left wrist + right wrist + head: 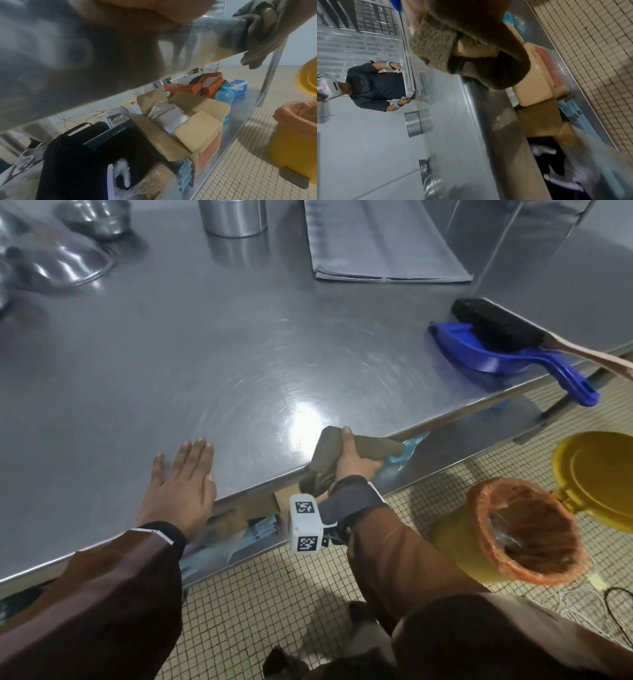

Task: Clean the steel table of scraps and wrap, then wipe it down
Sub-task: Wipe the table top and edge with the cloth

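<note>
The steel table (212, 344) fills the head view, shiny with swirl marks. My left hand (181, 474) lies flat on its near edge, fingers straight. My right hand (352, 460) grips an olive-brown cloth (366, 446) at the table's front edge, the cloth draped over the rim. In the right wrist view the cloth (471, 44) fills the top, bunched against the table edge (476, 108). In the left wrist view the cloth (262, 27) hangs over the edge at upper right, and my left hand (137, 13) shows only as a blur at the top.
A blue dustpan (507, 354) with a black brush (496, 323) lies at the table's right edge. Steel bowls (58, 265), a steel can (233, 217) and a folded grey cloth (380, 244) sit at the back. A yellow bin (513, 529) with orange liner stands open on the floor. Boxes (185, 121) fill the shelf below. Another person (375, 86) stands across the table.
</note>
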`<state>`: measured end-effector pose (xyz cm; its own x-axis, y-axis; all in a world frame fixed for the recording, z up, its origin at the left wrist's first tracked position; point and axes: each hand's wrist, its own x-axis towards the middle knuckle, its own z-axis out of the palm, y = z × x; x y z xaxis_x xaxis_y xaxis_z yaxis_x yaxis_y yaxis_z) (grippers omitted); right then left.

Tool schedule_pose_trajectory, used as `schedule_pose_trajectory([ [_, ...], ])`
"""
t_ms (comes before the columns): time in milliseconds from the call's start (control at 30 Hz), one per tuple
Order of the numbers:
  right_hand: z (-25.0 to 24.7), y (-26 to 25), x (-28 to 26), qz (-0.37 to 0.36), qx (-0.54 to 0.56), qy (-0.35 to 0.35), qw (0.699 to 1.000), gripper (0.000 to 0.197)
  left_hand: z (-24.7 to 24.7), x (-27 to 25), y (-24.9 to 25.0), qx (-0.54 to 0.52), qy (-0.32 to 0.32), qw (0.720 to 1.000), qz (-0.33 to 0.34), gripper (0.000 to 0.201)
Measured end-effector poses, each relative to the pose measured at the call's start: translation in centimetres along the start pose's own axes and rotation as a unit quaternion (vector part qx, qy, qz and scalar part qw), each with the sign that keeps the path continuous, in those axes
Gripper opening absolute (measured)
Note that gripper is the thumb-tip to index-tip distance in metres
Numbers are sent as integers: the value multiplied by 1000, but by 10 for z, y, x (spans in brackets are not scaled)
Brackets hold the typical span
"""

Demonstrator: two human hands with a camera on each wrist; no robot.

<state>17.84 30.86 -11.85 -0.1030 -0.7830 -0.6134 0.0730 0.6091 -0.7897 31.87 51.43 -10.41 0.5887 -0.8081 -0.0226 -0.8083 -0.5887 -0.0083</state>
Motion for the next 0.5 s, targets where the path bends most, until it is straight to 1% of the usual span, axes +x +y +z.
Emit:
schedule_pose_trajectory([
  [67, -7, -14, 18, -8, 6, 10, 1000, 119, 2, 1, 0, -3, 0, 1000, -5, 71],
  [133, -18, -33, 37, -13, -9, 20, 1000, 108, 3, 1, -1, -4, -3, 1000, -14, 72],
  [167, -22, -42, 46, -13, -17, 27, 999, 106, 3, 1, 0, -4, -4, 1000, -20, 71],
  [333, -37, -77, 81, -16, -45, 53, 997, 110, -3, 1, 5, -22, -34, 998, -44, 65],
  [400, -43, -88, 91, -17, -47, 62, 997, 112, -4, 2, 7, -26, -26, 998, -48, 65],
  [500, -54, -109, 109, -23, -33, 55, 998, 105, -2, 2, 9, -29, -12, 998, -59, 67],
])
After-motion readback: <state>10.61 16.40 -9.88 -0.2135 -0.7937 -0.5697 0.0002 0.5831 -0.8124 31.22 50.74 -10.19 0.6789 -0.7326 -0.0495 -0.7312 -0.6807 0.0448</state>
